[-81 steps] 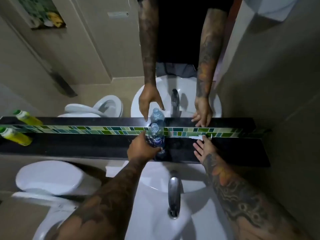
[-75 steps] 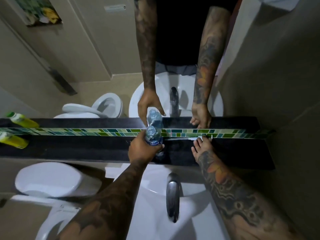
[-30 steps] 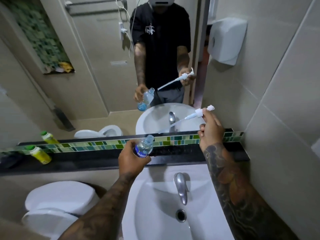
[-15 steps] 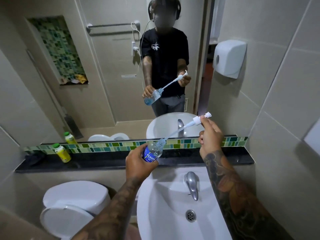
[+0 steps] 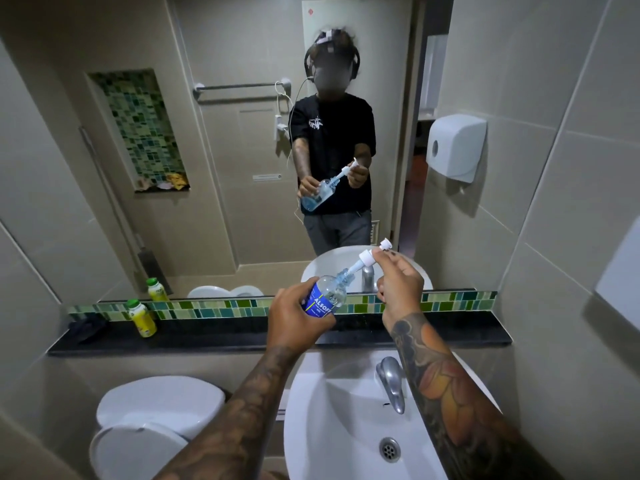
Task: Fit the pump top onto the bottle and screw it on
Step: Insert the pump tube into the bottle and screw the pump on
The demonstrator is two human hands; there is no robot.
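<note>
**Bottle tilted above the sink, pump top partway in**

The bottle (image 5: 325,296) is in your left hand (image 5: 295,318), held up over the back edge of the sink (image 5: 332,427) and in front of the black ledge behind it. Your fingers wrap its lower body, covering part of the blue label, and the neck leans up and to the right, toward the mirror (image 5: 242,168).

Your right hand (image 5: 398,289) is raised above the sink's tap (image 5: 390,382), thumb and fingertips pinching the head of the pump top (image 5: 367,258). The pump's tube runs down through the bottle's mouth, while the white collar stands clear of the neck, not yet seated on the threads. How deep the tube reaches inside the bottle is hard to judge through the clear plastic.

Left of the sink, on the same ledge (image 5: 242,336), stands a yellow bottle with a green cap (image 5: 142,317), with a dark object beside it, well apart from your hands. Below the ledge to the sink's left is a toilet cistern (image 5: 159,403). On the wall up and right of the sink hangs a white dispenser (image 5: 455,147).
</note>
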